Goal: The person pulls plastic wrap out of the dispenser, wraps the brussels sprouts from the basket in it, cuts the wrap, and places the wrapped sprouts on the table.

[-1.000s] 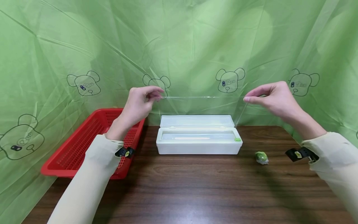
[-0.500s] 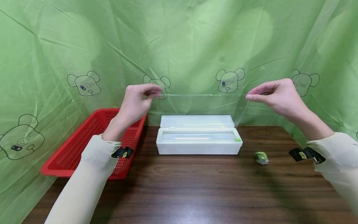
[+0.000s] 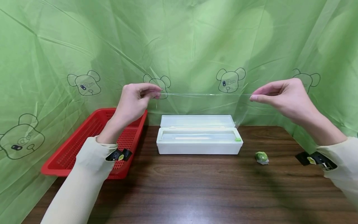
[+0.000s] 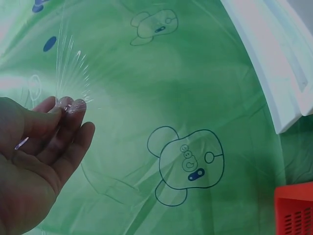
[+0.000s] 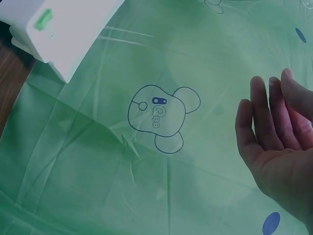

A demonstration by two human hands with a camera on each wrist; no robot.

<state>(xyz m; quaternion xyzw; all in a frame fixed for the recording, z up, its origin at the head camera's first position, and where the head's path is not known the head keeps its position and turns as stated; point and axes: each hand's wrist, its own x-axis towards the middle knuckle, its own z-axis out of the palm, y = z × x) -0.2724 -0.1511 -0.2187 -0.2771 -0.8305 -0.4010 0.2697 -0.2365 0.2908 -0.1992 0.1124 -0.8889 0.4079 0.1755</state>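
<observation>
A thin sheet of clear cling film (image 3: 205, 94) stretches between both hands, above a long white cling film dispenser (image 3: 199, 148) whose lid (image 3: 197, 120) is raised. Its left corner is pinched between the thumb and fingers of my left hand (image 3: 130, 104); in the left wrist view the film (image 4: 73, 73) fans out in creases from the fingertips. My right hand (image 3: 292, 99) pinches the opposite corner. A faint film edge runs from there down to the dispenser's back right. On the dispenser's right end sits a green slide cutter (image 3: 237, 139).
A red perforated basket (image 3: 51, 171) stands on the left, partly behind my left forearm. A small green bundle in clear wrap (image 3: 261, 158) lies on the brown wooden table (image 3: 195, 186), right of the dispenser. A green printed curtain (image 3: 193, 46) hangs behind.
Both hands have moved apart and slightly upward, the left one leftward and the right one rightward, with the film still between them. Dispenser, basket and bundle have stayed in place.
</observation>
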